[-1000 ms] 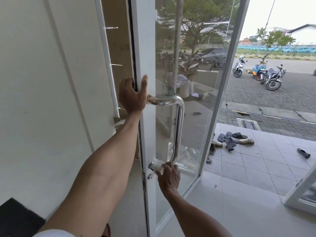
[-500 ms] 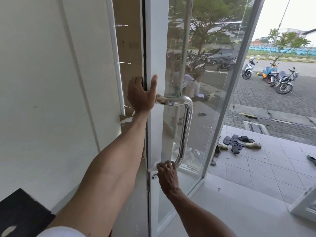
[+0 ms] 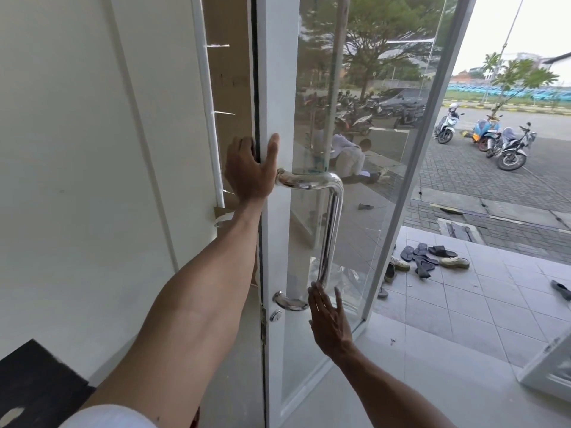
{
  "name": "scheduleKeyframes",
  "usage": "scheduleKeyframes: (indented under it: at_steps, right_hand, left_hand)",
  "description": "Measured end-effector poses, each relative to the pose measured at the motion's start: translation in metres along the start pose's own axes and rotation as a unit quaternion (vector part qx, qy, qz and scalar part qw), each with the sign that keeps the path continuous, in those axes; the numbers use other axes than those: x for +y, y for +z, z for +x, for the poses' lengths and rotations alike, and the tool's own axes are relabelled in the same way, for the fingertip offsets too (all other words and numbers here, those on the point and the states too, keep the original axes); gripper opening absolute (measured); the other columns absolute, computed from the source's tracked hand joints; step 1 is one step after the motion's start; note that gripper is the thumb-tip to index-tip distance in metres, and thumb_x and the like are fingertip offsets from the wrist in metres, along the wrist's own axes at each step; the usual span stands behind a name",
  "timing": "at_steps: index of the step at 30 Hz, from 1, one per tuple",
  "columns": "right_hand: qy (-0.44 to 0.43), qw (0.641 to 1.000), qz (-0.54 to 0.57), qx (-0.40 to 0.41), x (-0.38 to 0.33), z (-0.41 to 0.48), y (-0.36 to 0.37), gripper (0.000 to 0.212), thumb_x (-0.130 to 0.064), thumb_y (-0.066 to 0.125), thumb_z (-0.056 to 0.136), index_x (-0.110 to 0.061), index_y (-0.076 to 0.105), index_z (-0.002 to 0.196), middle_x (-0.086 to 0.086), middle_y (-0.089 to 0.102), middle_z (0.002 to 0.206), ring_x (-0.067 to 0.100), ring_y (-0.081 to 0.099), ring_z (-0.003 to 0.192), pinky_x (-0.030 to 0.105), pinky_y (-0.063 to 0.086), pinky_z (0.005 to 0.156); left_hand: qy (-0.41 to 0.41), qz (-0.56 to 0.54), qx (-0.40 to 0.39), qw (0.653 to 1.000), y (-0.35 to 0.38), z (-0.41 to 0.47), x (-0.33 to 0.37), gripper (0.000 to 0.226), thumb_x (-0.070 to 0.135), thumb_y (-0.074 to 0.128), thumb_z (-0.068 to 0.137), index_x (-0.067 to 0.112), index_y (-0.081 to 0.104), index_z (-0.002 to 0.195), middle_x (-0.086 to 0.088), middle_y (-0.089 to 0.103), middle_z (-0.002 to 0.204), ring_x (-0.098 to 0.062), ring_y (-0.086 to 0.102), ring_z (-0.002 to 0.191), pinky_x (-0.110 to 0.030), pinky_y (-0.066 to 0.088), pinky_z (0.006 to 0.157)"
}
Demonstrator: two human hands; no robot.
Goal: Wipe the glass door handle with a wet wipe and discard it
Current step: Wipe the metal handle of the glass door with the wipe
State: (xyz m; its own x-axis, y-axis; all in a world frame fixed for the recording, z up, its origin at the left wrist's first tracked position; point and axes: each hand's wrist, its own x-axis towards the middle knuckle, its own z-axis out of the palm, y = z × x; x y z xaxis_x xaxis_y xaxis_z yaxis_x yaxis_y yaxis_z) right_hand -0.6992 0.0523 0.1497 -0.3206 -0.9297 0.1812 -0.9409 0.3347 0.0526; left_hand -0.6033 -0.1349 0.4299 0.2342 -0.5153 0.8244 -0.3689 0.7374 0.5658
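Gripping the edge of the white-framed glass door (image 3: pixel 275 88), the left hand (image 3: pixel 250 171) has its fingers curled round the back of the frame while the thumb lies upright on the white front face, just above the handle's upper mount. The polished chrome tubular pull handle (image 3: pixel 331 230) is fixed to that white upright at two points. From the top mount it runs out sideways, bends down into a long vertical bar in front of the glass, then curves back to a round base plate lower down. Its mirror finish carries bright streaks and dark reflections along the whole bar. The right hand (image 3: pixel 330 319) is at the lower bend with its back to the camera, fingers straight and slightly spread. Its fingertips (image 3: pixel 315 288) meet the bottom of the vertical bar and do not close on anything. What the palm side holds cannot be told from here. The two hands are well apart, one at each end of the handle. A small round chrome lock cylinder (image 3: pixel 276 315) sits just below the lower mount. To the left stands a cream wall (image 3: pixel 92 149). Beyond the glass, a scatter of dark sandals (image 3: pixel 429 257) lies on the pale tiled floor (image 3: pixel 463 304), and parked motorbikes (image 3: pixel 509 149) stand on the paved yard.
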Motion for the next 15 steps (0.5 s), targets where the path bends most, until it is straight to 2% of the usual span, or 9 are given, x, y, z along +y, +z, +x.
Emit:
scheduleKeyframes:
  at_steps: [4,8,12,15]
  right_hand:
    - [0.005,0.997,0.077,-0.012,-0.039,-0.004,0.008,0.103,-0.05,0.083,0.056,0.002,0.047,0.137,0.021,0.046,0.144,0.031,0.043,0.135,0.044,-0.001,0.116]
    - [-0.035,0.996,0.078,-0.033,-0.068,-0.001,0.01,0.097,-0.06,0.072,0.064,-0.002,0.047,0.138,0.019,0.044,0.146,0.03,0.043,0.136,0.043,0.001,0.116]
    - [-0.061,0.996,0.007,-0.058,-0.059,0.005,0.006,0.089,-0.063,0.07,0.067,0.0,0.057,0.129,0.021,0.055,0.136,0.031,0.053,0.128,0.046,-0.005,0.117]
    - [-0.024,0.996,-0.066,-0.049,-0.031,0.013,0.003,0.087,-0.067,0.064,0.072,0.003,0.06,0.123,0.025,0.057,0.132,0.035,0.051,0.128,0.049,-0.017,0.117]
  left_hand:
    - [0.004,-0.017,0.005,1.0,-0.002,-0.002,0.004,0.053,0.065,0.051,0.086,0.017,0.043,0.064,0.002,0.047,0.066,-0.017,0.047,0.062,-0.032,0.039,0.052]
    - [0.015,-0.018,0.0,1.0,-0.004,-0.003,0.006,0.051,0.062,0.054,0.086,0.018,0.043,0.064,0.005,0.046,0.065,-0.013,0.045,0.061,-0.026,0.033,0.052]
    - [0.012,-0.007,-0.013,1.0,-0.004,0.0,0.002,0.055,0.063,0.053,0.086,0.014,0.046,0.064,0.003,0.048,0.066,-0.014,0.046,0.063,-0.029,0.037,0.052]
    - [0.009,-0.004,-0.012,1.0,-0.004,0.0,0.001,0.055,0.063,0.054,0.086,0.013,0.046,0.064,0.002,0.049,0.067,-0.014,0.046,0.063,-0.031,0.038,0.053]
